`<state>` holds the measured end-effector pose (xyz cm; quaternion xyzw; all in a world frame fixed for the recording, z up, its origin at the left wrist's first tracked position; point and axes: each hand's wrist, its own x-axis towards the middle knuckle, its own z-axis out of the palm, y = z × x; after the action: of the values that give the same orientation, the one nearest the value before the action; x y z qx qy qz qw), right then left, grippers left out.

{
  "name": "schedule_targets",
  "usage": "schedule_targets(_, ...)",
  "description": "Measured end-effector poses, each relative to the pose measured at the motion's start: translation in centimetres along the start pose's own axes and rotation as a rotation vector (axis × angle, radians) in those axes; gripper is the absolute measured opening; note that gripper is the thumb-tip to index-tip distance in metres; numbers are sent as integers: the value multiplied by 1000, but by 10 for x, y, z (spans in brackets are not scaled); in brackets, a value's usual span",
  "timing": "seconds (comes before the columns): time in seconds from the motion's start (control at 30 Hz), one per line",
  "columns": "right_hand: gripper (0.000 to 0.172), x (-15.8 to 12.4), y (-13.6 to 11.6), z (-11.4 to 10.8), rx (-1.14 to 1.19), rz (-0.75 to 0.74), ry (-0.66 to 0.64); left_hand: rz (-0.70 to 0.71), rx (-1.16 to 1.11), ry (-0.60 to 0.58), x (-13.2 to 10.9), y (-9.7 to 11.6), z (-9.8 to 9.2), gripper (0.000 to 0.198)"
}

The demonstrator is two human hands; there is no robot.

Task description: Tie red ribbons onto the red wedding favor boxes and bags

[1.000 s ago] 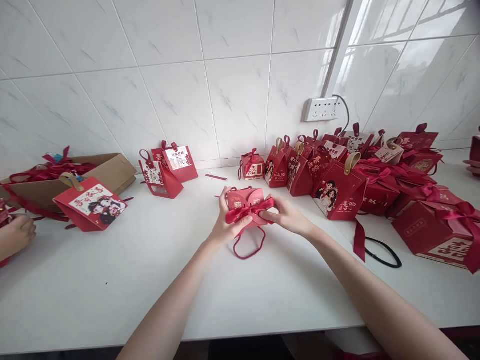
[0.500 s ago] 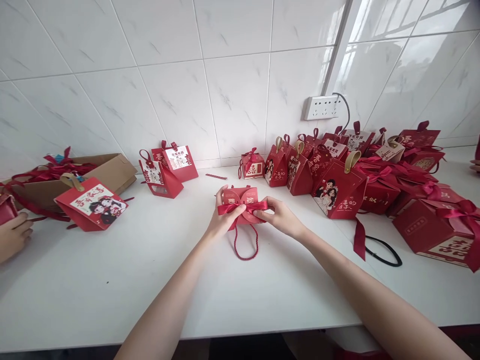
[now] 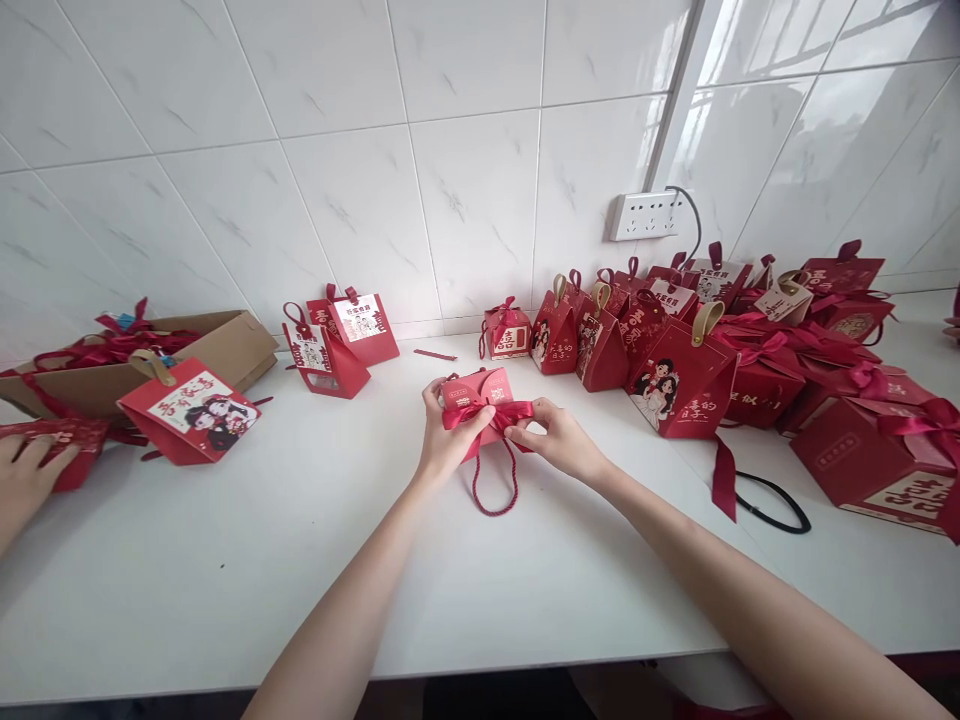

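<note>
Free way in front of bow-tied box [image 3: 477,386], crowded to its right

Between left forearm [image 3: 356,590] and right forearm [image 3: 720,575], wide bare tabletop [image 3: 510,600], leading up to the box from the front; just before it, to be passed around, cord loop [image 3: 495,513]. At both sides of the box, blocked by left hand [image 3: 450,440] and right hand [image 3: 566,440]. Farther left of the box, good room, as far as couple-printed box [image 3: 199,415] and, beyond, another person's hand [image 3: 24,482]. Behind the box, only short gap before small gift box [image 3: 508,335]. Farther right of the box, obstructed by dense gift-box cluster [image 3: 757,385] and by black loop [image 3: 804,514].
</note>
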<state>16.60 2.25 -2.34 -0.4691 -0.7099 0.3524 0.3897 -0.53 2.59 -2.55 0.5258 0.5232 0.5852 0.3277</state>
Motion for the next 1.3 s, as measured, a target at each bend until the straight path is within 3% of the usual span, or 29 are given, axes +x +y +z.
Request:
schedule_targets(0.1, 23, 1, 1, -1, 36, 23, -12, -60, 8, -39, 1, -1, 0, 68)
schedule_targets(0.33, 27, 0, 2, 0, 203, 42, -59, -79, 32, 74, 5, -1, 0, 65)
schedule_targets(0.5, 31, 2, 3, -2, 266, 76, -100, -105, 17, 76, 7, -1, -2, 65)
schedule_targets(0.9, 24, 1, -1, -18, 151, -119, -303, -137, 7, 67, 7, 4, -2, 65)
schedule_targets(1.03, 29, 1, -3, -25, 145, -59, -365, -140, 8, 61, 6, 7, -3, 64)
schedule_targets(1.13, 37, 2, -5, -25, 322, 71, -271, -127, -4, 23, 4, 8, -3, 66)
schedule_targets(1.3, 44, 2, -7, -14, 548, 190, -103, -81, -40, -140, -3, 7, 2, 73)
